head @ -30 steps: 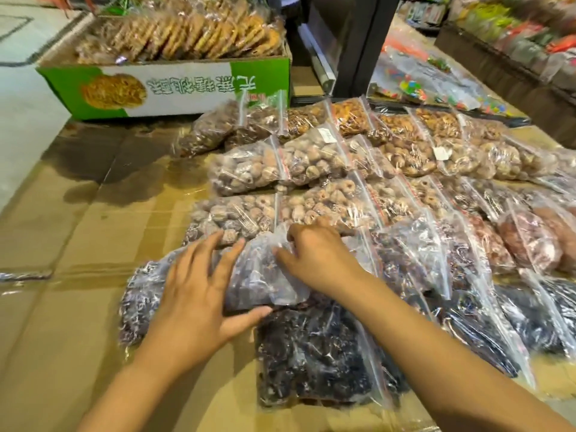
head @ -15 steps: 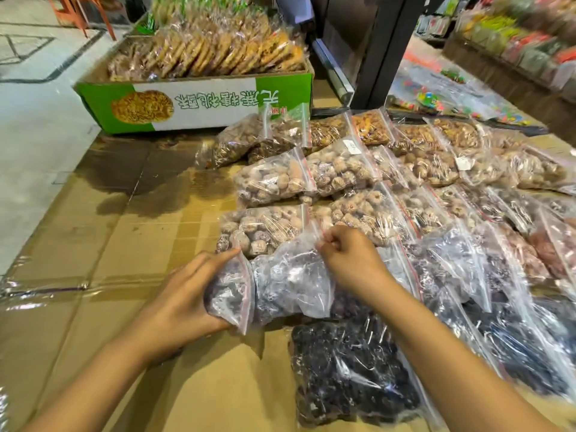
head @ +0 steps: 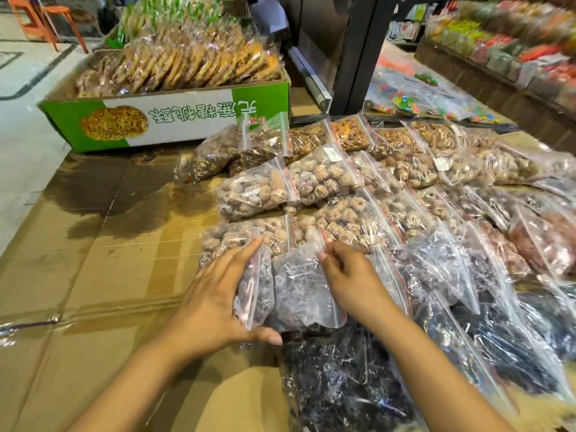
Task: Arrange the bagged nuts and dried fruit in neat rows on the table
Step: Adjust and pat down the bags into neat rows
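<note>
Left hand (head: 215, 304): palm cupped against the left end of the bag of dark dried fruit (head: 299, 291), thumb under its lower edge, grip closed on it. Right hand (head: 352, 275): fingertips pinch the bag's upper edge. The bag sits at the front-left of the rows on the bench (head: 93, 275).

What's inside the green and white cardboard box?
The cardboard box holds clear-wrapped round biscuits standing in rows. Lower layers and the box floor are covered.
</note>
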Tool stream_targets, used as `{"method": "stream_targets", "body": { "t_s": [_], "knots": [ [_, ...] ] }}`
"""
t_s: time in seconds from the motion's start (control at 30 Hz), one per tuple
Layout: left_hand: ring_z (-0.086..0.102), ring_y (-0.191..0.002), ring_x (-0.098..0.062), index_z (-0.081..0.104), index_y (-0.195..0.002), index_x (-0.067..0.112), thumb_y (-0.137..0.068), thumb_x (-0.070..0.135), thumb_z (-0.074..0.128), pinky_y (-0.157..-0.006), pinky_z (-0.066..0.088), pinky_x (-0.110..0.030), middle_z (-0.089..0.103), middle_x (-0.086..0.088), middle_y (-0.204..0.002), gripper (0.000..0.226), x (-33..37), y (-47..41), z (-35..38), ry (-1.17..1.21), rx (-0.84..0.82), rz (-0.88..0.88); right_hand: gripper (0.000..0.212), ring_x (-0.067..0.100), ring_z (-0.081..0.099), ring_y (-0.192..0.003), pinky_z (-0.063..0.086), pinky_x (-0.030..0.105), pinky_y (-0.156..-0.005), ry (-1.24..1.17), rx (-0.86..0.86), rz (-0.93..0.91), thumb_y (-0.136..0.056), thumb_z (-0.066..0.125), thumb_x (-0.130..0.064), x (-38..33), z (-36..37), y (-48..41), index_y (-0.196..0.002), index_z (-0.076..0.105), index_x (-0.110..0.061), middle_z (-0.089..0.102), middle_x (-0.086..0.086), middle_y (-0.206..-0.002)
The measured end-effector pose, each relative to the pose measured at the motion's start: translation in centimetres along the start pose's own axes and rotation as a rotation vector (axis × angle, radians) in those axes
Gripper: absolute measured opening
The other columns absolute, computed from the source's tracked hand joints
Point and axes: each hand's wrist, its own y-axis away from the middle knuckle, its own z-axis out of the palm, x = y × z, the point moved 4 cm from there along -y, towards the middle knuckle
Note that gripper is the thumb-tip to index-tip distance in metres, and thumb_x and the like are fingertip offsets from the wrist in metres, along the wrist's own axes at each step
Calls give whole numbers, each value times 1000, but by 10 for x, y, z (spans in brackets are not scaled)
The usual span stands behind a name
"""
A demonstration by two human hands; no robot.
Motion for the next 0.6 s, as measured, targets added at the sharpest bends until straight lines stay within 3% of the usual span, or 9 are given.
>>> {"method": "stream_targets", "body": {
  "t_s": [0.07,0.17,0.3,0.43,0.47,0.53,0.6],
  "knots": [
    [11,-144,-7,-19,-137,63,-34,99,50,-119,19,-44,2,21,-157,129,0,2,-5,37,-33,17,23,12,37,-50,32,30,-49,-16,-1,-4,-98,45,-26,1,0,0,-75,45,-22,44,-4,-60],
    [7,-143,-4,-19,-138,62,-32,101,44,-118,18,-40,-4,26,-154,129,-4,5,-7,169,0,-68,26,9,35,-48,30,26,-47,-1,-15,-17,-98,46,-24,2,-2,0,-72,43,-23,43,-5,-58],
    [9,-141,-4,-24,-137,57,-31,106,24,-116,10,-32,-4,24,-152,127,3,7,2,26,18,-120,26,6,33,-44,28,25,-46,-10,-27,-29,-98,45,-21,4,-2,-2,-72,44,-21,42,-5,-57],
    [2,-147,-12,-31,-136,55,-25,107,15,-120,7,-40,-14,15,-158,131,2,7,5,2,-82,-105,27,3,34,-38,29,24,-45,30,-13,-13,-98,44,-20,5,2,-5,-72,43,-24,42,-7,-55],
    [5,-148,-17,-26,-137,59,-27,106,17,-120,9,-46,-14,16,-158,128,1,7,2,111,-91,-93,27,3,34,-38,29,24,-44,35,-17,-4,-98,44,-19,3,1,-5,-72,43,-23,43,-6,-56],
    [23,-145,-24,0,-142,63,-43,103,24,-114,24,-58,7,21,-158,110,-7,5,-9,428,18,-85,23,2,35,-39,31,22,-42,55,-31,12,-97,46,-18,-1,-2,-5,-75,47,-20,47,-3,-58],
    [33,-137,-1,22,-143,54,-61,97,24,-111,32,-50,27,26,-149,93,-13,-7,-21,442,175,-69,11,5,42,-42,35,19,-41,98,-12,10,-94,51,-17,-4,-11,-5,-84,55,-16,55,-1,-65]
  ]
}}
